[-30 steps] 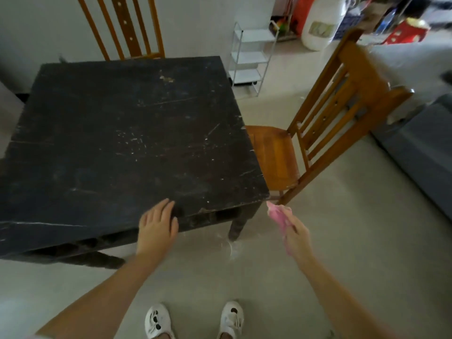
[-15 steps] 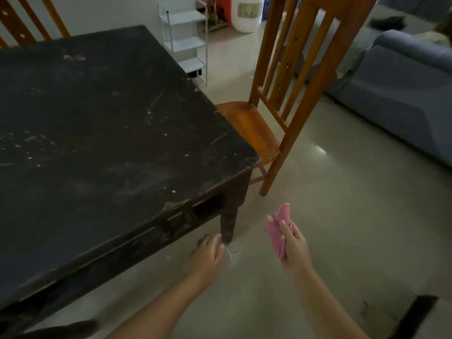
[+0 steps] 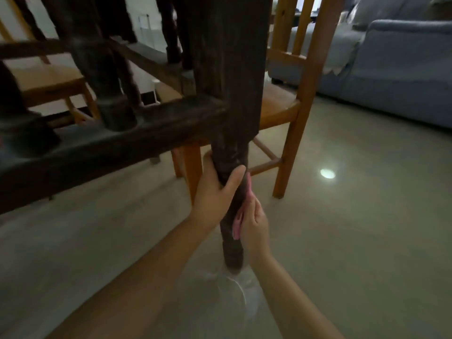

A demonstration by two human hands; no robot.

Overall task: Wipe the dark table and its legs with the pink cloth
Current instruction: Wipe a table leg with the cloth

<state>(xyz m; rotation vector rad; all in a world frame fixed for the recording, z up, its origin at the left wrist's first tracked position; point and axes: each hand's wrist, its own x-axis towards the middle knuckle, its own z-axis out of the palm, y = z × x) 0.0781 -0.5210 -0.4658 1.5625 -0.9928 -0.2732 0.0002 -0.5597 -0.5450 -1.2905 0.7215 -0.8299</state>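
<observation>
1. The left hand (image 3: 215,189), at the frame's centre, wraps the dark table leg (image 3: 232,211), thumb across its front and fingers curled behind it.
2. The right hand (image 3: 252,221) sits just below, palm pressing the pink cloth (image 3: 238,220) against the leg's right side; its fingers seem clenched on the cloth, though mostly hidden.
3. Both forearms rise from the lower edge.
4. A wooden chair (image 3: 291,111) stands behind the leg and a blue sofa (image 3: 396,69) at upper right.

No readable text, label, brand, number or sign shows anywhere.
</observation>
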